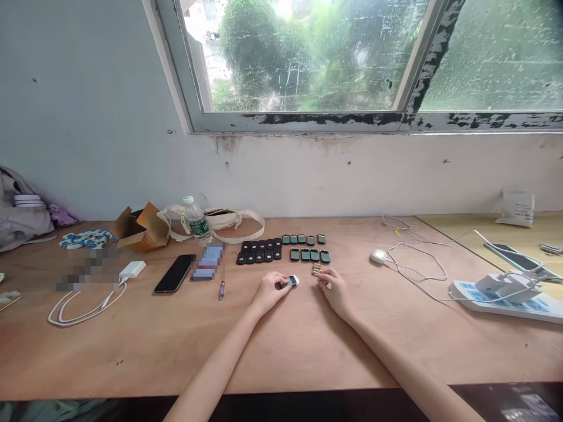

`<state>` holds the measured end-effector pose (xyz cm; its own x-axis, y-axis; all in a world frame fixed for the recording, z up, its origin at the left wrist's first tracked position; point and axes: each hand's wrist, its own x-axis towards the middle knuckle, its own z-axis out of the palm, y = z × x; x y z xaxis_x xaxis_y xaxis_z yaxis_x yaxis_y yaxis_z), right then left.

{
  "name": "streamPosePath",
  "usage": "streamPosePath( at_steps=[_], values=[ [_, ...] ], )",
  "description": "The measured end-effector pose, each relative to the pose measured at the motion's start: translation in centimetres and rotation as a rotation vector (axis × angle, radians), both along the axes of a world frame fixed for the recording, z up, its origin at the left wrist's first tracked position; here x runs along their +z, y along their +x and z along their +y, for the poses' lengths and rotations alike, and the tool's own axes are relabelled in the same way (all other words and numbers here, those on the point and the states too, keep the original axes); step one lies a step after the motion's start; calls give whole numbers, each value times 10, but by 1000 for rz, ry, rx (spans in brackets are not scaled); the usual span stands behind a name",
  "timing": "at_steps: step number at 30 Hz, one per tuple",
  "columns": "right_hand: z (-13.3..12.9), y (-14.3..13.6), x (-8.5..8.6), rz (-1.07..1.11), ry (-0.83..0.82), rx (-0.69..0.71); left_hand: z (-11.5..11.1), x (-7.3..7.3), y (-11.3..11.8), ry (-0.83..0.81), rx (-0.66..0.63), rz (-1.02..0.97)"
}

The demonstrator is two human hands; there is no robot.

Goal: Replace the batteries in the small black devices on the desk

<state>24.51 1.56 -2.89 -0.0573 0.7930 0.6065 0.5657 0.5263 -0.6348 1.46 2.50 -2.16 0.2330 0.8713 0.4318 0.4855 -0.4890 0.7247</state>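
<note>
In the middle of the table, my left hand (269,291) pinches a small black-edged case with a greenish face (288,283). A bright silver round part (295,281) shows at its right end. To the right, the bent fingers of my right hand (335,291) are drawn together beside a few small yellow-and-silver pieces (316,269); what the fingertips hold is hidden. Behind my hands lie two rows of similar greenish-faced cases (314,255). Left of these, several black rounded pieces (259,251) with small pale marks sit side by side in rows.
A small purple screwdriver (222,290), a black phone (175,274) and a blurred blue item (208,261) lie to the left. Behind them stand a water bottle (198,223) and an open cardboard box (143,230). White cables lead to a power strip (475,298) at right.
</note>
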Motion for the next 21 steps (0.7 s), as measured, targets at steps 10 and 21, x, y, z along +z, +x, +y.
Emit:
streamPosePath(
  at_steps=[10,21],
  values=[
    [5,0,-1,-190,-73,67,-2,3,0,-26,-15,-6],
    [9,-1,4,-262,-21,0,-3,2,2,-39,-60,30]
  ],
)
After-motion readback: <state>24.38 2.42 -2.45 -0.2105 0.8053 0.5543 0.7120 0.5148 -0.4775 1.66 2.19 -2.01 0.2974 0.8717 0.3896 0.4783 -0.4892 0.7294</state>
